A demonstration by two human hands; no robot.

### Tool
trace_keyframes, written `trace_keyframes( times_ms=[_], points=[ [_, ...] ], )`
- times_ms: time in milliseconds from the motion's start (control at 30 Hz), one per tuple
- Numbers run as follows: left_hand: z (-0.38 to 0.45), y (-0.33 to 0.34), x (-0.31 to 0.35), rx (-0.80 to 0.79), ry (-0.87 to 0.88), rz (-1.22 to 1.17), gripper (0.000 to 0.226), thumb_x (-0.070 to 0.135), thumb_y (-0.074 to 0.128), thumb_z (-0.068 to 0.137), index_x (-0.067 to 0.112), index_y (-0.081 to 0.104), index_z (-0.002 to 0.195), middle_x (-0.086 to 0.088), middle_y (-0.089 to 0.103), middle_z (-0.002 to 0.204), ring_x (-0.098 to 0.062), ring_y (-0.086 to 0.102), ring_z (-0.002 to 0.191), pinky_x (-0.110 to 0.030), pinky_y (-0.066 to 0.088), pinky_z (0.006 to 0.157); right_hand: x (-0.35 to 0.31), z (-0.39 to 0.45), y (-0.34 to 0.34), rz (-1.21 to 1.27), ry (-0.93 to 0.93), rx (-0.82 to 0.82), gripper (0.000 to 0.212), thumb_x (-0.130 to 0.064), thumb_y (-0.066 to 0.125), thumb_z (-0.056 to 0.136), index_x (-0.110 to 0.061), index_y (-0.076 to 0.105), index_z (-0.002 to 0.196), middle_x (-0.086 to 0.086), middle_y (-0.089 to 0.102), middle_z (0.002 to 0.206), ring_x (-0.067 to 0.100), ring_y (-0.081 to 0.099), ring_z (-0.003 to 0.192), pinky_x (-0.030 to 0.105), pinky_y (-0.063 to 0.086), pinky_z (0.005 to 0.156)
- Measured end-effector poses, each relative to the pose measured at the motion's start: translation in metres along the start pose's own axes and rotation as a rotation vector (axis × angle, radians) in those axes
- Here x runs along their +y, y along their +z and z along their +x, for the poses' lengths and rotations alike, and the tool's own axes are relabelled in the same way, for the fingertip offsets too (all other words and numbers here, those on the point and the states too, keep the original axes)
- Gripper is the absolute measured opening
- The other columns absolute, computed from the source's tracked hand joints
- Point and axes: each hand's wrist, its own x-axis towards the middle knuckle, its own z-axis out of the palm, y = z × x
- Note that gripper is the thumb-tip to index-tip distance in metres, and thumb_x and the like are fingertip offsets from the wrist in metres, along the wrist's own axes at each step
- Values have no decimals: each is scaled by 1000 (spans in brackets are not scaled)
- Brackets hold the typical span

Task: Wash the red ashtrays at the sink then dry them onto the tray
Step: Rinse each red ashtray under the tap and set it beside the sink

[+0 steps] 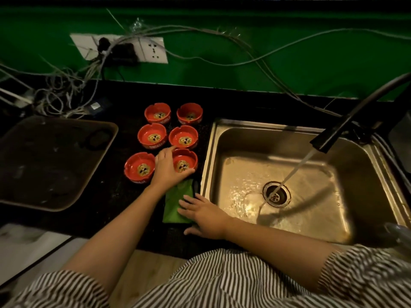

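Six red ashtrays [165, 138] sit left of the sink [278, 181], and the left hand [169, 167] cups the nearest one's rim. Right hand [203, 215] rests flat on the green cloth [174, 207]. Likely hard, slippery and breakable when wet, so grip across the rim.

Kitchen counter: steel sink [222, 138], running tap [347, 121], green wall [244, 63].

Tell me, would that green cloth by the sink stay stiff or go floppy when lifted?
Probably floppy: the green cloth lies flat and creased on the counter, like thin fabric. Likely light too, as the right hand rests on it with relaxed fingers. It looks unlikely to roll or break.
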Motion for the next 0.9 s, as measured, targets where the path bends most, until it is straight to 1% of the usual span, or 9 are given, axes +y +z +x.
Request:
trace_keyframes(
  times_ms=[100, 200, 267, 333, 400, 533, 667, 733, 900],
  points=[
    [-19, -9, -17, 107, 84, -65, 70, 37, 79, 78, 15, 45, 135, -4, 45, 132, -20, 43, 124, -35, 41, 104, -2, 4, 8, 34, 23, 29, 53, -23, 59, 95, -7, 45, 143, 14, 35, 152, 31, 20, 146, 54, 13, 118],
    [-48, -9, -33, 125, 100, -116, 53, 21, 78, 80, 14, 54, 127, 1, 48, 117, -18, 55, 104, -29, 52, 80, -8, 7, 7, -3, 86, 7, 64, -6, 67, 83, -4, 43, 142, 15, 35, 152, 31, 23, 145, 52, 14, 118],
    [-64, -8, -41, 110, 121, -138, 44, 13, 74, 83, 12, 58, 124, -4, 53, 116, -20, 59, 100, -24, 52, 71, -16, 13, 7, -22, 169, 68, 57, -1, 66, 79, -1, 51, 134, 20, 50, 141, 34, 44, 133, 51, 31, 111],
    [-73, -9, -46, 87, 176, -137, 37, 6, 66, 88, 9, 60, 125, -9, 57, 121, -23, 58, 111, -34, 54, 85, -24, 18, 7, -62, 232, 200, 36, -5, 63, 78, -8, 63, 113, 14, 67, 110, 37, 66, 96, 47, 55, 81],
    [-77, -11, -50, 26, 197, -120, 39, 4, 59, 93, 8, 58, 131, -13, 53, 135, -24, 49, 127, -42, 42, 108, -35, 18, 4, -74, 232, 254, 23, -10, 63, 76, -13, 62, 98, 7, 66, 89, 34, 65, 69, 36, 49, 52],
    [-77, -14, -45, -182, 202, -115, 54, -2, 48, 98, 13, 38, 149, -6, 21, 161, -20, 13, 148, -33, 15, 119, -62, 0, 19, -136, 82, 289, 29, -15, 78, 59, -15, 64, 84, 3, 63, 70, 25, 59, 47, 27, 36, 38],
    [-72, -7, -46, -240, 197, -75, 59, -5, 43, 98, 14, 30, 152, -4, 11, 163, -21, 4, 150, -28, 11, 118, -78, -10, 48, -134, 69, 336, 39, -20, 83, 63, -13, 71, 100, 6, 74, 97, 17, 72, 86, 34, 58, 74],
    [-74, -4, -49, -222, 202, -78, 59, -4, 43, 98, 14, 29, 153, -3, 10, 163, -21, 4, 150, -26, 11, 115, -69, -13, 53, -118, 52, 294, 41, -19, 80, 71, -11, 70, 110, 7, 71, 112, 18, 67, 107, 43, 53, 92],
    [-88, 2, -64, -223, 206, -53, 55, 11, 46, 102, 14, 26, 153, -4, 10, 163, -21, 4, 150, -30, 9, 119, -67, -19, 51, -129, 39, 125, 50, -47, 48, 94, -13, 61, 129, 5, 61, 131, 19, 53, 127, 48, 43, 104]
  ],
)
